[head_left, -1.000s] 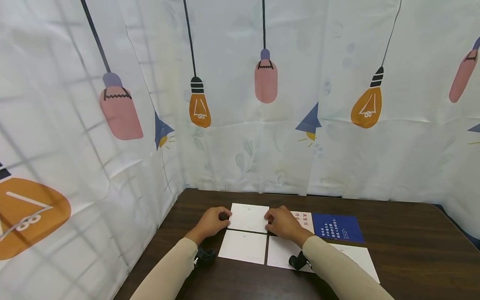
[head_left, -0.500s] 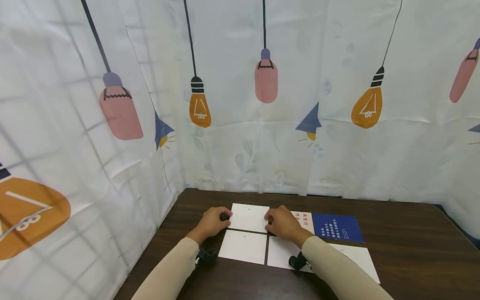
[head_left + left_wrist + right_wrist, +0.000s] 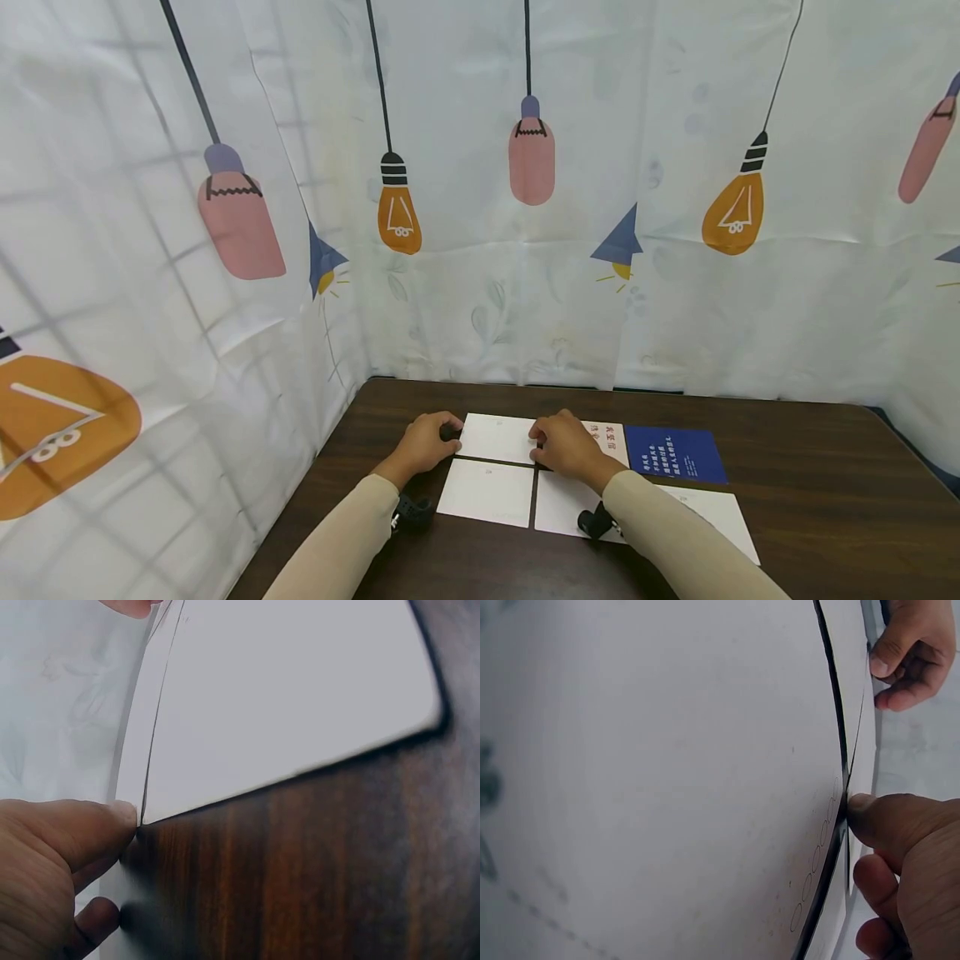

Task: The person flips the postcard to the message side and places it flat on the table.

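Brown table [image 3: 832, 475]; left grip [image 3: 422, 442] and right grip [image 3: 567, 446] hold the back-left white card [image 3: 495, 439] by opposite edges.

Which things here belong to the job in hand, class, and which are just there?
Job: left hand, right hand, far-left white card between them; probably also the aligned near white cards, red-lettered card, blue card.
Just there: patterned curtain, table.
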Tool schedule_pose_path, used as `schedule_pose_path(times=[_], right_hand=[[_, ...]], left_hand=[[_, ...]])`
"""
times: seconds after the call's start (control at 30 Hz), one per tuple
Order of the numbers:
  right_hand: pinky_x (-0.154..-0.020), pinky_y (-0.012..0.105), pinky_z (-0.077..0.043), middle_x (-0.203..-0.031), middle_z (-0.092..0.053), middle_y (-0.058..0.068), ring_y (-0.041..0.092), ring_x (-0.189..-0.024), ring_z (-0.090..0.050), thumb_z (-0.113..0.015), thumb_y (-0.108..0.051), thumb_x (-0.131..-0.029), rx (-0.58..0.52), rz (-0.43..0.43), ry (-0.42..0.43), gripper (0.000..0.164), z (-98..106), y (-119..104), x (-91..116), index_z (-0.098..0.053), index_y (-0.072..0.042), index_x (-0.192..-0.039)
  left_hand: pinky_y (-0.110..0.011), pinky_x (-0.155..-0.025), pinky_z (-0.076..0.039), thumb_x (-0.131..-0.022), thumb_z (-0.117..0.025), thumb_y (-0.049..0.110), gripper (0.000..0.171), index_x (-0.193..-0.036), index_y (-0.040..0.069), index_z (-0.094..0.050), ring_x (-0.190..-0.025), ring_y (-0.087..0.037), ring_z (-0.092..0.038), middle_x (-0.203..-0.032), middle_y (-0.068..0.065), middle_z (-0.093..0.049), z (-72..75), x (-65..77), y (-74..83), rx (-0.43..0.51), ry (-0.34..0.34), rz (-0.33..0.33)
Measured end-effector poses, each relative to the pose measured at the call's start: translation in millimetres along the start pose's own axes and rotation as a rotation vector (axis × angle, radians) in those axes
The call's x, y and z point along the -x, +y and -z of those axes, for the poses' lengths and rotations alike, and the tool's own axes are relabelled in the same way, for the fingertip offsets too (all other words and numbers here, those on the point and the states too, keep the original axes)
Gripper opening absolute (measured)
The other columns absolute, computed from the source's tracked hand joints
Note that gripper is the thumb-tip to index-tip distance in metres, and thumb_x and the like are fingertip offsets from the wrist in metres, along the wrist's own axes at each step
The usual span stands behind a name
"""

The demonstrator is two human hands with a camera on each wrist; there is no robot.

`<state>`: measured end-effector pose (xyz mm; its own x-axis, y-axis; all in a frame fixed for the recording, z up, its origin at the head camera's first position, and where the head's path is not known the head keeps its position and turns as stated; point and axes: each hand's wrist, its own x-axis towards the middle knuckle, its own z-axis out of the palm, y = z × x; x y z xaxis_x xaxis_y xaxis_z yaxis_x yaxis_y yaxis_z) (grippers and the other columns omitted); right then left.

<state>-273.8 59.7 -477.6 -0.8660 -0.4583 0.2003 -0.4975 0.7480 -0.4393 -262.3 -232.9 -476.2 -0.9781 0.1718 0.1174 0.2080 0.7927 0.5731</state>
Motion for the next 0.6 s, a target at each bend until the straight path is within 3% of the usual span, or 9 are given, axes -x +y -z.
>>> schedule_pose_path(times=[0.6], right_hand=[[-0.080,0.038,-0.049,-0.087,-0.065,-0.009,0.017,-0.099,-0.054,-0.084,-0.023,-0.085,-0.061,-0.060,-0.005,0.021,8.8,-2.9,5.3,-0.074,-0.014,-0.102]], left_hand=[[-0.064,-0.102,-0.039,-0.092,-0.078,0.017,0.023,-0.114,0.014,-0.073,-0.122,-0.040,-0.056,-0.120,-0.006,-0.069,2.0,1.2,-2.2,0.015,-0.017,-0.036]])
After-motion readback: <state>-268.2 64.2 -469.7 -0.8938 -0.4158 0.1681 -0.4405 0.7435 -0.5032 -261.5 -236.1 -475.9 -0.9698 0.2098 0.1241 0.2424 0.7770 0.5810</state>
